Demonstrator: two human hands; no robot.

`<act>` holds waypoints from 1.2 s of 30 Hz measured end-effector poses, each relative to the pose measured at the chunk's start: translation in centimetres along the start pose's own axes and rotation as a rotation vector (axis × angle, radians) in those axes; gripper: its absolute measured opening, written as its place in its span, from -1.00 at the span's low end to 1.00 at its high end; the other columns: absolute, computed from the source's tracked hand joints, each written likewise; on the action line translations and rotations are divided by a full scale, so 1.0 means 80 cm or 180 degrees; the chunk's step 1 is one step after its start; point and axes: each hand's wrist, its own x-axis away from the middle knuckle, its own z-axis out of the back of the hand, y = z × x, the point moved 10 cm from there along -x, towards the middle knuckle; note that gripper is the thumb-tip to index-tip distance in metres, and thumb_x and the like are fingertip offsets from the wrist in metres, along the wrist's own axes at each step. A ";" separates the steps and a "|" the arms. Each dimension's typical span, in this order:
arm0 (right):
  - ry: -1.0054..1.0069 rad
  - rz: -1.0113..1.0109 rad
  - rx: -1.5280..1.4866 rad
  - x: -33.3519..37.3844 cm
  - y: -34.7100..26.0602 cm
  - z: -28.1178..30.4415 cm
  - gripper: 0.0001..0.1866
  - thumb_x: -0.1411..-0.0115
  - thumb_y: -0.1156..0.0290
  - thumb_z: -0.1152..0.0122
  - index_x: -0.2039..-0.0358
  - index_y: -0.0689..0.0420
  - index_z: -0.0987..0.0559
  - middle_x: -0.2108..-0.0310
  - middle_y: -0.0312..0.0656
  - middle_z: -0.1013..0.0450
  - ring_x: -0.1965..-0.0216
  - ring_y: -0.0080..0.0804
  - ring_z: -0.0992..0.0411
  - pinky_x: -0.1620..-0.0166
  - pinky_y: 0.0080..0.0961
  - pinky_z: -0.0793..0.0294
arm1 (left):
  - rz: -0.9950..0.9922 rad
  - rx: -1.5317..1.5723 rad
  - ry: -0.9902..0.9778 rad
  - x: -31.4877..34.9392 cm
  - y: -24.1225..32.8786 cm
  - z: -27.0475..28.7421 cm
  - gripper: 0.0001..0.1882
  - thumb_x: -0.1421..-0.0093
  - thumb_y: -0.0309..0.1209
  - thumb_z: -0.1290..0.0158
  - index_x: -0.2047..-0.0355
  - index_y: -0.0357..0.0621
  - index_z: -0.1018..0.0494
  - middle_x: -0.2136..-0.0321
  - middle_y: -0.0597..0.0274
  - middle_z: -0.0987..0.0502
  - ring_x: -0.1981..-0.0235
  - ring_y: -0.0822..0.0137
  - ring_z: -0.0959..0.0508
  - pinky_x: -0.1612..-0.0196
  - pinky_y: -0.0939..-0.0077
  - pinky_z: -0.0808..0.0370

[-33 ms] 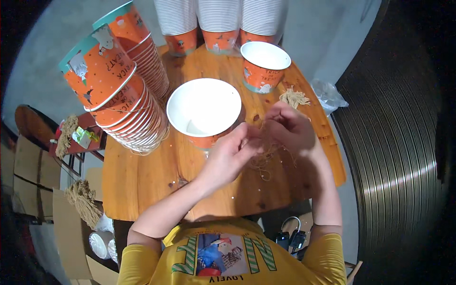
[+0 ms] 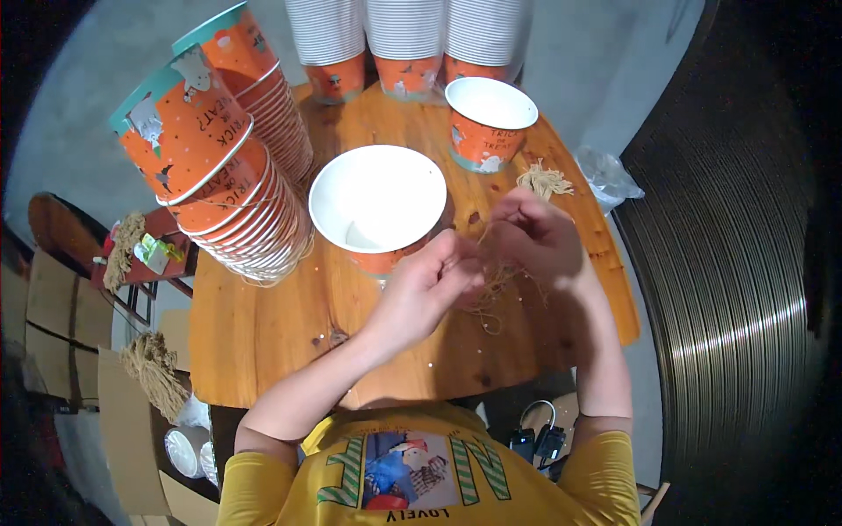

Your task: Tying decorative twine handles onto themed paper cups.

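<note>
Nothing has shifted since the earlier frame, which was taken at the same instant: both hands sit in the same spot over the wooden table (image 2: 263,333), close together in front of the large paper cup (image 2: 379,203).

Coming in from the lower left, the left forearm crosses the table edge at a slant, and the left hand (image 2: 427,287) is curled with its fingers bent inward, pinching strands of tan string (image 2: 491,294) at the fingertips. The right forearm rises almost straight from the lower right; the right hand (image 2: 537,237) is bent at the wrist, back of the hand up, fingers folded down onto the same string. The two hands nearly touch, and loose loops of string hang below them onto the tabletop.

The large cup stands upright, open and white inside, just beyond the left hand. A smaller orange cup (image 2: 489,123) stands farther back on the right, with a small bundle of string (image 2: 545,181) beside it. Tilted stacks of orange cups (image 2: 228,175) lean at the left, and three more stacks (image 2: 405,44) line the far edge.
</note>
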 end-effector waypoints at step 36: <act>0.1319 0.0078 0.0377 0.044 0.044 -0.024 -0.92 -0.11 0.44 -0.14 0.38 0.14 -0.48 0.54 -0.27 -0.38 0.52 -0.56 -0.32 0.40 -0.58 -0.35 | 0.0457 -0.3156 -0.0151 -0.070 0.011 0.052 -0.67 -0.12 -0.31 -0.02 0.27 -0.38 -0.31 0.42 -0.21 -0.52 0.32 -0.16 -0.53 0.24 0.09 -0.44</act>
